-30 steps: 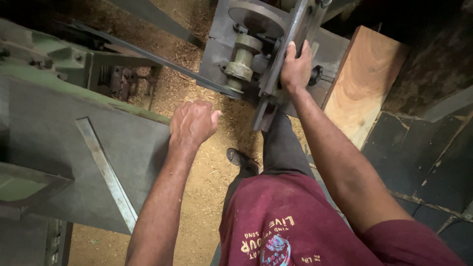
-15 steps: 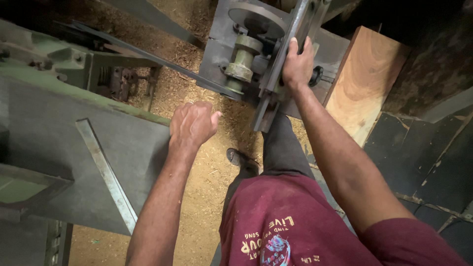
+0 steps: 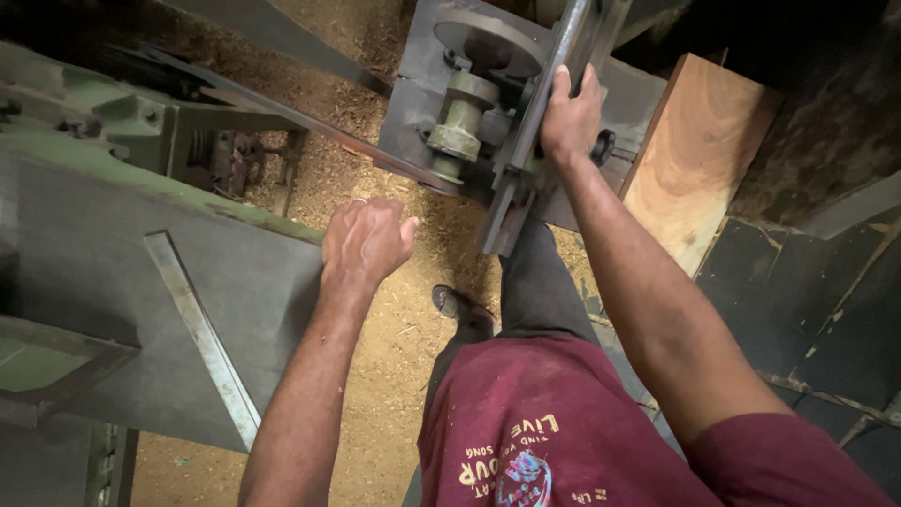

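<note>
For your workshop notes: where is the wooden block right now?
In the head view, the wooden block stands at upper right, just right of the grey machine plate and the right hand gripping a metal bar.

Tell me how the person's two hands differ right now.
The right hand grips a grey metal bar on the machine, arm stretched forward; the left hand holds nothing, its fingers loosely curled above the sawdust floor beside the grey table. The left sits nearer the body. Both are bare.

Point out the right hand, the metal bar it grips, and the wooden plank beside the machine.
right hand point(image 3: 570, 120): head view, back of the hand.
metal bar point(image 3: 511, 192): head view, lower stretch below the grip.
wooden plank point(image 3: 699, 160): head view, middle of its grained face.
</note>
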